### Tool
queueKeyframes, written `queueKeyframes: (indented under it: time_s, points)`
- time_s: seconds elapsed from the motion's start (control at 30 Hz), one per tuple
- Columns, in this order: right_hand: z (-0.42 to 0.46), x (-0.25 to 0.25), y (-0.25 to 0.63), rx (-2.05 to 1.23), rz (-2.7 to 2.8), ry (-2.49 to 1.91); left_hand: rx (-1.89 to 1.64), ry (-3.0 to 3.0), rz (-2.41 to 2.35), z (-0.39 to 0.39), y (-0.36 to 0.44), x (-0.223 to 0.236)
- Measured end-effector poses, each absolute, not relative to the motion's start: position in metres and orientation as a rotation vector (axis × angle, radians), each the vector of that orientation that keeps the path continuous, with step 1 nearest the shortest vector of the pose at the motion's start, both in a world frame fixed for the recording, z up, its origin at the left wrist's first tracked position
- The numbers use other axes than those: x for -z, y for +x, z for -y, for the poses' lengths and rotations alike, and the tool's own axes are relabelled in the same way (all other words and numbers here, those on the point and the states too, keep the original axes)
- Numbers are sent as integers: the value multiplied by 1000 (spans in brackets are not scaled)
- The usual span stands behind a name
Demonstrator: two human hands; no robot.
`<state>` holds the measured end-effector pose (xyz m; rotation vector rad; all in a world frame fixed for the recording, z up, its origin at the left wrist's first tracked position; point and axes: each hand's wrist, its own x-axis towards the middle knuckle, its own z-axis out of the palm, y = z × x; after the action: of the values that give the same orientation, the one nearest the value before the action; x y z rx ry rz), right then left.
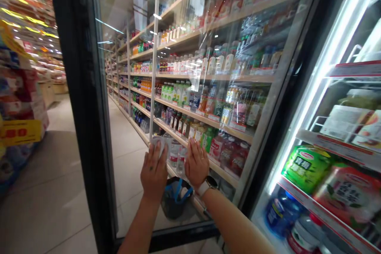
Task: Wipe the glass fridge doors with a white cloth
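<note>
My left hand is pressed nearly flat against the glass door, with a thin white wipe under its fingertips. To its right, my right hand lies against the same pane, fingers straight and close together, and I see nothing in it. A watch is on the right wrist. The door stands open, framed in black. Through the pane, below and between my hands, a dark bucket or basket with blue strips shows on the floor.
Lit cooler shelves with bottles and green and red drink packs stand close on the right. Beyond the glass, long wooden shelves hold many bottles. A blurred display with a yellow sign is at the left, beside the tiled floor.
</note>
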<state>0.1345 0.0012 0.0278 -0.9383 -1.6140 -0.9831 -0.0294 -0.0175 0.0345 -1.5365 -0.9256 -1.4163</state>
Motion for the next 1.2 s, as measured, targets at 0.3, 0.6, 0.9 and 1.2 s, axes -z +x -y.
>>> queueKeyframes:
  time_s: [0.3,0.6,0.9,1.2]
  points:
    - [0,-26,135,943,1608,-900,1524,-1410,1180,38,-95,-27]
    - [-1,-24,143,1001,1590,-901,1537,-1647,933,28,26,-23]
    - [-2,-20,146,958,1619,-885,1454,-1617,914,23,25,-33]
    - [3,-20,143,953,1610,-899,1529,-1281,1152,38,-85,-35]
